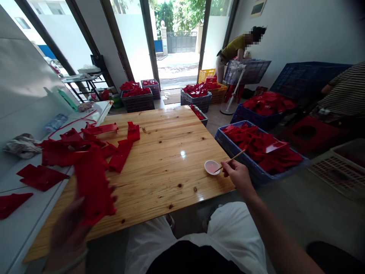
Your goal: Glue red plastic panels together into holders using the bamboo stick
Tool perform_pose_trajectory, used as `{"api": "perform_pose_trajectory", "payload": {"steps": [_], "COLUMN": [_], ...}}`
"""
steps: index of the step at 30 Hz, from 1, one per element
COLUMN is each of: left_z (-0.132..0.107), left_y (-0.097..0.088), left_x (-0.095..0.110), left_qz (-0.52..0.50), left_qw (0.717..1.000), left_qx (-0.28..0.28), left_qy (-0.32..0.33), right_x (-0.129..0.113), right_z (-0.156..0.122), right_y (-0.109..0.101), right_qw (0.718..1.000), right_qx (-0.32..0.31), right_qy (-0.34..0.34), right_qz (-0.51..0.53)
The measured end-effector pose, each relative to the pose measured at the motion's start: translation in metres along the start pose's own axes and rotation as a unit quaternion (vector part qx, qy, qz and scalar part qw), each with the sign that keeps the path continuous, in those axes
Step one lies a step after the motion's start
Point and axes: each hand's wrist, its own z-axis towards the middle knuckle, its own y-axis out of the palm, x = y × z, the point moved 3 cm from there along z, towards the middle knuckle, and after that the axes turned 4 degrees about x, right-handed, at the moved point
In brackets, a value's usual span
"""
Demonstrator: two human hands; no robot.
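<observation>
My left hand [74,217], smeared by motion, grips a red plastic part [92,186] and holds it raised over the left end of the wooden table. Between the fingertips of my right hand [236,173] is a thin wooden stick [236,156], perhaps a brush or chopstick. Its lower end dips into a small white dish [211,166] of pale pink liquid near the table's right edge. Beyond my left hand lies a loose pile of similar red parts [62,146], with a few more [121,155] on the wood.
The wooden table [159,163] meets a white ledge [31,205] on the left. A blue crate [228,142] full of red parts stands against its right side. More filled crates [138,102] stand beyond. One person [235,49] bends over a crate; another [345,91] is at far right.
</observation>
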Motion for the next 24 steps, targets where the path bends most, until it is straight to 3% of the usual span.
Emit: {"api": "perform_pose_trajectory", "payload": {"steps": [2, 4, 6, 9, 12, 15, 20, 24], "left_z": [-0.013, -0.018, -0.019, -0.024, -0.037, -0.058, -0.088, -0.097], "left_y": [0.054, 0.1, 0.134, 0.168, 0.189, 0.202, 0.207, 0.201], "left_x": [0.001, 0.001, -0.003, -0.013, -0.022, -0.029, -0.019, -0.008], "left_qz": [-0.121, -0.196, -0.255, -0.317, -0.346, -0.348, -0.322, -0.283], "left_qw": [0.987, 0.963, 0.926, 0.859, 0.815, 0.799, 0.802, 0.829], "left_qx": [-0.054, -0.137, -0.236, -0.363, -0.427, -0.454, -0.467, -0.452], "left_qy": [-0.09, -0.127, -0.149, -0.172, -0.182, -0.187, -0.19, -0.168], "right_x": [-0.001, -0.004, -0.01, -0.021, -0.034, -0.053, -0.111, -0.147], "right_z": [-0.001, -0.003, -0.006, -0.013, -0.027, -0.052, -0.101, -0.122], "right_y": [-0.001, -0.003, -0.007, -0.013, -0.016, -0.013, 0.002, 0.008], "right_qw": [1.0, 0.999, 0.998, 0.993, 0.98, 0.966, 0.96, 0.967], "right_qx": [0.005, 0.011, 0.019, 0.041, 0.078, 0.095, 0.002, -0.08], "right_qy": [0.013, 0.023, 0.029, 0.027, 0.021, 0.015, -0.012, -0.113], "right_qz": [0.012, 0.025, 0.047, 0.108, 0.183, 0.24, 0.28, 0.216]}}
